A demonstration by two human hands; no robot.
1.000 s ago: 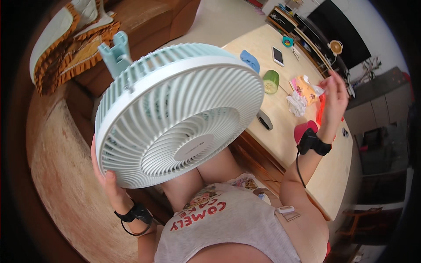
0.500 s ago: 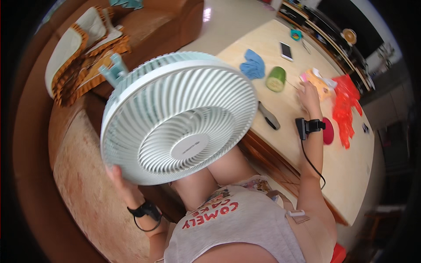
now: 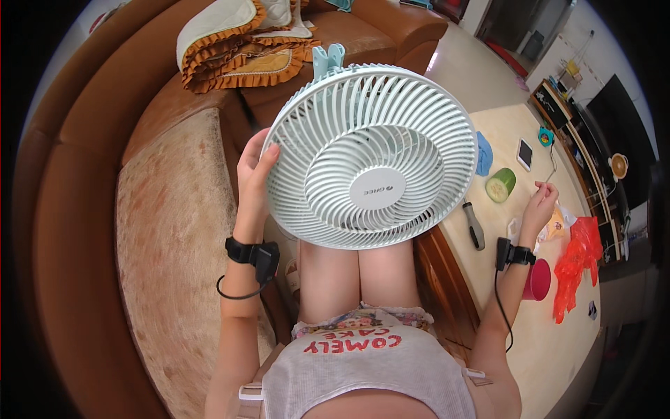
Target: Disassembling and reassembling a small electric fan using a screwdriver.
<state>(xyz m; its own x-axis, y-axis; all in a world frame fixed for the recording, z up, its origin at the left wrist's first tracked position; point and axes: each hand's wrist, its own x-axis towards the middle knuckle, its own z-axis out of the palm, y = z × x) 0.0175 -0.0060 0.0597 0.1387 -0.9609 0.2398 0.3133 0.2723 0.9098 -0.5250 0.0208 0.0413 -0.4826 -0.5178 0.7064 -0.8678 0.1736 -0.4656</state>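
My left hand (image 3: 256, 166) grips the left rim of a round fan (image 3: 377, 188), thumb on the front grille and fingers behind. The fan has white curved ribs, an oval hub and a pale teal back, with a two-pronged teal part at its top. It is held above my lap, grille facing me. Over the table, my right hand (image 3: 541, 204) has its fingers curled together; what they hold, if anything, is too small to make out. Close to that hand are a cut green cucumber (image 3: 500, 185) and a crumpled orange and white packet (image 3: 553, 225).
On the pale table (image 3: 558, 349) are a grey-handled tool (image 3: 474, 227), a phone (image 3: 524, 154), a blue cloth (image 3: 484, 153), a teal round item (image 3: 546, 136), a red plastic bag (image 3: 578, 262) and a magenta cup (image 3: 537, 280). A brown sofa (image 3: 77, 209) with a frilled cover (image 3: 230, 52) stands left.
The fan has swung right and turned more squarely toward me, with my left hand now higher on its rim. My right hand has lifted off the packet. The whole view has shifted too.
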